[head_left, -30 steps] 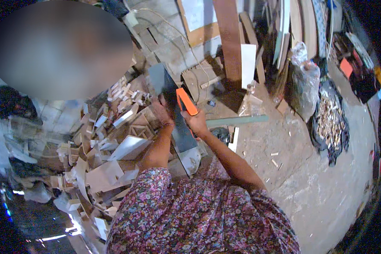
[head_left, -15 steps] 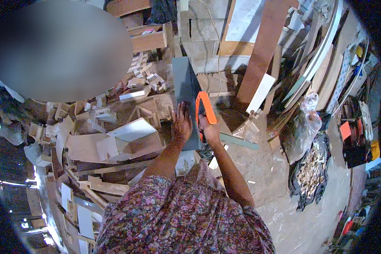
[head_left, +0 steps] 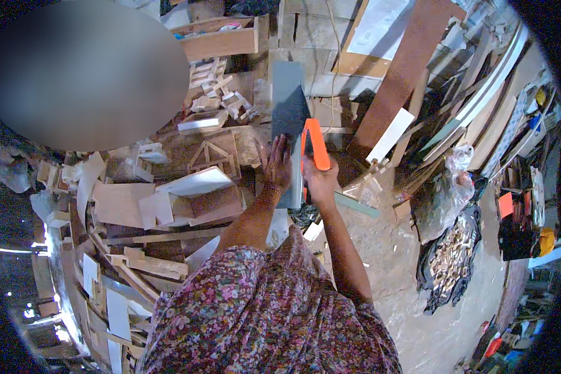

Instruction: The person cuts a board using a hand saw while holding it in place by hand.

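A long grey board (head_left: 288, 81) points away from me in the middle of the view. My left hand (head_left: 278, 165) lies flat on it, fingers stretched forward and slightly apart. Along the board's right edge is a handsaw with an orange handle (head_left: 318, 146). The fingers of my right hand (head_left: 320, 181) are wrapped round the lower part of that handle. Dark shade beside the board makes the saw's blade hard to make out. Under the board's near end sits a dark crumpled bundle (head_left: 305, 215).
Left of the board lie an open wooden box (head_left: 209, 199) and small wooden frames (head_left: 215, 161). A wide brown plank (head_left: 396, 81) leans at the far right, near stacked long boards (head_left: 480, 118). A black bag of wood offcuts (head_left: 452, 262) lies on the floor at right.
The whole view has shifted a little, so the board and both hands appear higher and farther right. The saw handle stands slightly more upright. Both hands keep their places on board and handle.
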`<state>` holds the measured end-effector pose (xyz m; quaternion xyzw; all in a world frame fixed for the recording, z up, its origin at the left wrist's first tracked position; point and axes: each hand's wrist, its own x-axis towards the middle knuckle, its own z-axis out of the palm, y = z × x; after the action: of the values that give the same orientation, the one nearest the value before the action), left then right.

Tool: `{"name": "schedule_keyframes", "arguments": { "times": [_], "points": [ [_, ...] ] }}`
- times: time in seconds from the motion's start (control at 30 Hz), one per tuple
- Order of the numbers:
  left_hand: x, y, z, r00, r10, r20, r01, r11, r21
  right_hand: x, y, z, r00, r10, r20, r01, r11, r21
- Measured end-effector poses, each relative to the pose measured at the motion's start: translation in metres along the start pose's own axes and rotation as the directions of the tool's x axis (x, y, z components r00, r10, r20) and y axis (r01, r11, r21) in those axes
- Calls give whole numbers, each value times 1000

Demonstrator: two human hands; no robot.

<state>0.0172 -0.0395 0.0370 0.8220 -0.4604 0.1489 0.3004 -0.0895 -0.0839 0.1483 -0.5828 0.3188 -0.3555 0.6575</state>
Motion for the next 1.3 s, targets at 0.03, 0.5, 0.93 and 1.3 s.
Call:
{"name": "schedule_keyframes", "arguments": {
  "times": [0.03,0.5,0.93,1.3],
  "points": [
    [0,1,-1,1000,-9,-16,9,1000,6,-2,1,0,997,-68,27,69,997,-18],
    [-9,-17,-8,995,-62,-78,55,994,-90,-23,38,14,977,-210,21,211,964,-162],
    [-4,-8,-21,1000,10,-18,-10,1000,22,-69,-32,-16,998,-53,25,58,972,-229],
    [-6,-12,-21,984,146,-97,-137,986,100,-16,10,20,990,-101,-96,67,951,-303]
  ]
}}
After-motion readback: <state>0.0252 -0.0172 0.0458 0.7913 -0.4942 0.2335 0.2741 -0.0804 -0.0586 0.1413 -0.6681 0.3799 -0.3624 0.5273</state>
